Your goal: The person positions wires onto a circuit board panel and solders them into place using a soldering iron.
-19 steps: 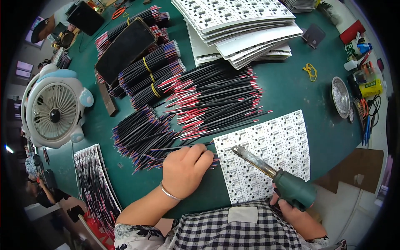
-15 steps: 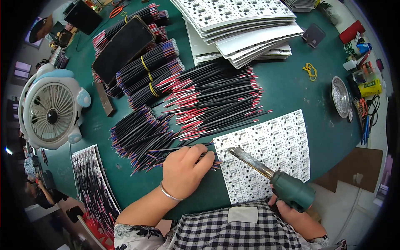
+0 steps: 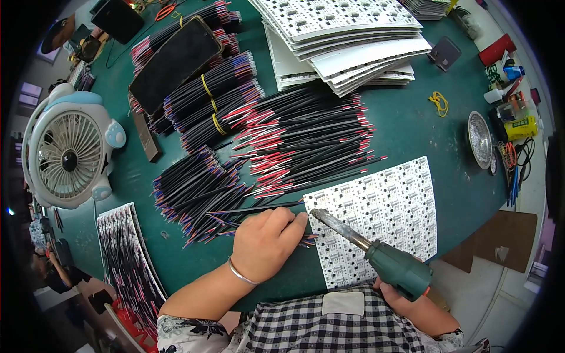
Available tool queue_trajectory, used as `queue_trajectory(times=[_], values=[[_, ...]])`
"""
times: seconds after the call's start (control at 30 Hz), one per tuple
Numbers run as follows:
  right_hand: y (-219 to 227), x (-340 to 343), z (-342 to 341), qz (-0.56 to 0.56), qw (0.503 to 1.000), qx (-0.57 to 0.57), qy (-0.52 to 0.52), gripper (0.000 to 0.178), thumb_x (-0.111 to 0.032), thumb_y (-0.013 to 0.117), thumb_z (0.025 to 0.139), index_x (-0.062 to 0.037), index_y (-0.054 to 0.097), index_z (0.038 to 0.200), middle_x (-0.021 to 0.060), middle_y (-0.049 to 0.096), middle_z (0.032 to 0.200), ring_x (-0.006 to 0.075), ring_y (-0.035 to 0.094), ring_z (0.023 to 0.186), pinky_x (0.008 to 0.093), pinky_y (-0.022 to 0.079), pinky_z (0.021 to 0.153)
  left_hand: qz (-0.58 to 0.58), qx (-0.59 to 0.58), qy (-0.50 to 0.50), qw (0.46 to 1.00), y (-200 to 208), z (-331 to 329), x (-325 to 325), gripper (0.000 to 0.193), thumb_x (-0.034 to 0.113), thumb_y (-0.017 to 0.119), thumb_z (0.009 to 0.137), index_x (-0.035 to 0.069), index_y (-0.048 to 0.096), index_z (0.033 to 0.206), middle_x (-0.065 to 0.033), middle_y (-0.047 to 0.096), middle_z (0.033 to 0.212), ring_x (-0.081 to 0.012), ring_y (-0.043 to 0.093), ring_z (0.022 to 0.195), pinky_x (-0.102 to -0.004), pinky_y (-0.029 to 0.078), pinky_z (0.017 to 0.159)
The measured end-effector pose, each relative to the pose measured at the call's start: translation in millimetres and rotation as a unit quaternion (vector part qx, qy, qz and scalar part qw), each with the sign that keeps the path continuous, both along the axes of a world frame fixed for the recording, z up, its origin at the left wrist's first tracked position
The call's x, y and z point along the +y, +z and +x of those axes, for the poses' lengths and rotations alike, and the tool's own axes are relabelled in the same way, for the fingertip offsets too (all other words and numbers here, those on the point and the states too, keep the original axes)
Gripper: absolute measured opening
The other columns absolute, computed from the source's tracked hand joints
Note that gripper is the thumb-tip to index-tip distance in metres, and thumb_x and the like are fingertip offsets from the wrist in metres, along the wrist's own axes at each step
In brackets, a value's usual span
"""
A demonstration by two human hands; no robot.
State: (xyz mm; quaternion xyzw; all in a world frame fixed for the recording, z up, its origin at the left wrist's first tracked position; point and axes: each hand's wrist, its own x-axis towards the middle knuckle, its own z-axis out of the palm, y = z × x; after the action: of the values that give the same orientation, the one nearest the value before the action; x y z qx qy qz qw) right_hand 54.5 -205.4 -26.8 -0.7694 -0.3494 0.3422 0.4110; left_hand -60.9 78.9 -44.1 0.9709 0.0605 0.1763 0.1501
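A white circuit board panel (image 3: 391, 206), printed with rows of small black parts, lies on the green table before me. My left hand (image 3: 262, 244) is closed by the panel's left edge, gripping several thin black wires (image 3: 259, 209); their tips reach that edge. In my right hand (image 3: 397, 299) is a green soldering gun (image 3: 395, 267), held by its grip, which the body partly hides. Its metal tip is over the panel's upper left corner, close to my left fingers; whether it touches is unclear. Left of that lies a loose heap of black wires (image 3: 197, 191) with coloured ends.
Red-and-white-ended wires (image 3: 306, 141) are spread beyond the panel. Behind stand stacked panels (image 3: 353, 50) and banded wire bundles (image 3: 206, 100) topped by a phone (image 3: 176, 65). A fan (image 3: 69, 156) and a wired panel stack (image 3: 129, 253) are left; a metal bowl (image 3: 480, 140) is right.
The soldering gun has moved left, bringing its tip nearer the panel's left edge and my left fingers. My left hand has shifted slightly right, still gripping wires.
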Motion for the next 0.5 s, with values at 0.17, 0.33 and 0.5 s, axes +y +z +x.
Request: queue_trajectory(times=[0.17,0.33,0.5], values=[[2,1,-1,-0.012,1.0,-0.016,0.002,0.032,-0.007,0.07,0.074,-0.0001,0.064,0.104,0.0136,0.067,0.101,0.0265,0.066,0.093,0.0375,0.05,0.084,0.008,0.017,0.0,1.0,3,1,-1,0.023,0.011,0.063,0.074,0.009,0.066,0.097,0.0002,0.049,0.077,-0.0134,0.055,0.065,-0.0263,0.044,0.051],[7,8,2,0.014,1.0,-0.015,0.01,0.028,-0.007,0.069,0.075,-0.0018,0.065,0.102,0.0115,0.068,0.096,0.0255,0.066,0.089,0.0365,0.051,0.081,-0.004,0.011,0.018,1.0,5,3,-3,0.02,0.008,0.067,0.071,0.009,0.07,0.091,-0.0016,0.053,0.073,-0.0165,0.054,0.057,-0.0278,0.043,0.047],[26,17,5,-0.017,0.998,0.053,-0.014,0.022,-0.008,0.066,0.077,-0.0043,0.067,0.099,0.0101,0.069,0.096,0.0262,0.067,0.086,0.0363,0.051,0.078,-0.011,0.005,0.014,1.0,3,3,-2,0.02,0.008,0.067,0.07,0.009,0.069,0.09,-0.0015,0.055,0.073,-0.0169,0.055,0.058,-0.0281,0.044,0.048]])
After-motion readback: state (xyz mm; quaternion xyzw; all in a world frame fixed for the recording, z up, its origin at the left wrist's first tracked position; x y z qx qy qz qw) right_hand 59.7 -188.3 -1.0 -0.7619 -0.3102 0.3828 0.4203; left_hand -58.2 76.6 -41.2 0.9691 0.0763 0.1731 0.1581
